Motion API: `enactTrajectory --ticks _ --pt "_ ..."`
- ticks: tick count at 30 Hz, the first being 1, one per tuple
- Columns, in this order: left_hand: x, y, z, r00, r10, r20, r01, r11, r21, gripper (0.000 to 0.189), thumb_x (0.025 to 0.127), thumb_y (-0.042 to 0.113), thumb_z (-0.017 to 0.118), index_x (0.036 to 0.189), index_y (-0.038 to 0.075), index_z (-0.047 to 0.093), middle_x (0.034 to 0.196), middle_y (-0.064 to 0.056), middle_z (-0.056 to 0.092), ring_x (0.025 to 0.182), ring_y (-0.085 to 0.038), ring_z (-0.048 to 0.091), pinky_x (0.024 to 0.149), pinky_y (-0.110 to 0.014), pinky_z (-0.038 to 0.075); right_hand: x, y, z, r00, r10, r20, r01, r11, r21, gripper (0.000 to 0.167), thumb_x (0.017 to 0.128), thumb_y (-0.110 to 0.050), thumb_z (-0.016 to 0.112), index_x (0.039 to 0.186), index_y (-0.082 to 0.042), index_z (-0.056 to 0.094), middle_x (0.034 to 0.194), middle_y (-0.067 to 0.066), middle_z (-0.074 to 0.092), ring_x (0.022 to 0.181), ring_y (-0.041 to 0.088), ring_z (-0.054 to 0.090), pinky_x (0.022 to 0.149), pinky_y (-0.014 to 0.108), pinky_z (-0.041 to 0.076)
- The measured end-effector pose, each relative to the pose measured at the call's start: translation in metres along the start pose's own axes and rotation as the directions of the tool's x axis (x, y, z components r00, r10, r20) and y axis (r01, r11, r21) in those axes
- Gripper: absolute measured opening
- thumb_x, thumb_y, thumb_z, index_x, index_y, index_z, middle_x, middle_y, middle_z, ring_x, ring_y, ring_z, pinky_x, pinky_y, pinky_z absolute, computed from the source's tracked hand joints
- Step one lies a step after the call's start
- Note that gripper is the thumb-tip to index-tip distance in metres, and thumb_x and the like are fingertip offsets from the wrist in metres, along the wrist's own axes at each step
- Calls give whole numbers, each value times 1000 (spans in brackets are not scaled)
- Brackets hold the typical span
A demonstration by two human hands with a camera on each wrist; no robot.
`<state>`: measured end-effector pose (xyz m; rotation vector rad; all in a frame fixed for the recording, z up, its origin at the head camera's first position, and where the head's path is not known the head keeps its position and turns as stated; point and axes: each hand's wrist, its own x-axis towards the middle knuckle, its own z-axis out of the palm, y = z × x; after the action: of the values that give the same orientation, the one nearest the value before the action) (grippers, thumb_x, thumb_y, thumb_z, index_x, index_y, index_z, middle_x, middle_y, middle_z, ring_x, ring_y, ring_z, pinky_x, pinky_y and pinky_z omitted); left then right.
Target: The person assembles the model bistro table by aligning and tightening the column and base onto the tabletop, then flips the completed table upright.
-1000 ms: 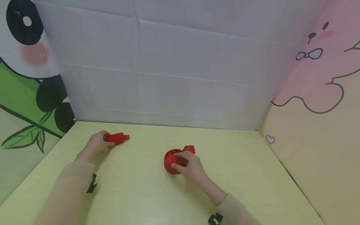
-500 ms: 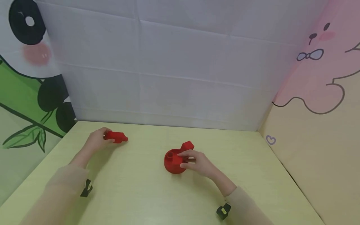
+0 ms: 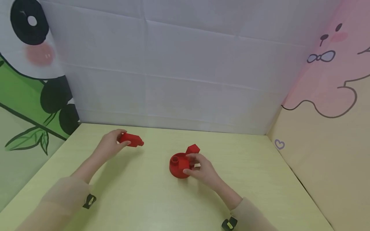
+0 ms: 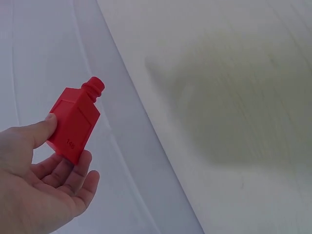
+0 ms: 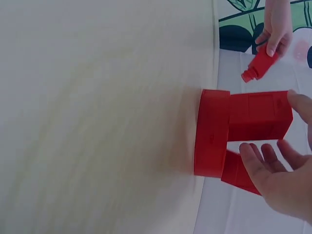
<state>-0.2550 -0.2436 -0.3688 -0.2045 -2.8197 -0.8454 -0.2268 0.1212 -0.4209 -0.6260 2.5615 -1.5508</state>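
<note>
A red bottle (image 3: 131, 140) with a ribbed neck and a number on its side is held above the table at left. My left hand (image 3: 110, 144) pinches its base between thumb and fingers, neck pointing right. Low on the table, a round red holder (image 5: 212, 134) with a raised ring socket (image 3: 174, 160) bears two more red bottles. One bottle (image 5: 261, 114) stands upside down in it, its neck hidden. The other bottle (image 3: 192, 149) leans outward behind. Around the standing bottle my right hand (image 3: 206, 175) has its fingers spread, the thumb at its upper corner.
The pale yellow table (image 3: 138, 195) meets a white cloth backdrop (image 3: 185, 77) at the rear. A panda-print panel (image 3: 31, 96) rises at left, a pink cartoon panel (image 3: 323, 86) at right. A black wrist strap piece (image 3: 89, 201) hangs below the left sleeve.
My left hand has lifted and moved right with the bottle. My right hand drew slightly right, its fingers loosening round the standing bottle, which now sits more to the right in the holder.
</note>
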Motion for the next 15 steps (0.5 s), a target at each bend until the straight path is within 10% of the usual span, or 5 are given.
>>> enactTrajectory --ticks 15 --pt "-15 50 20 994 64 -88 -73 992 -102 46 85 19 70 121 -3 53 103 -15 63 88 -29 57 67 -32 48 1 -18 35 967 97 -235 -131 982 -134 52 77 -30 77 113 -8 47 109 5 50 96 19 51 72 28 51"
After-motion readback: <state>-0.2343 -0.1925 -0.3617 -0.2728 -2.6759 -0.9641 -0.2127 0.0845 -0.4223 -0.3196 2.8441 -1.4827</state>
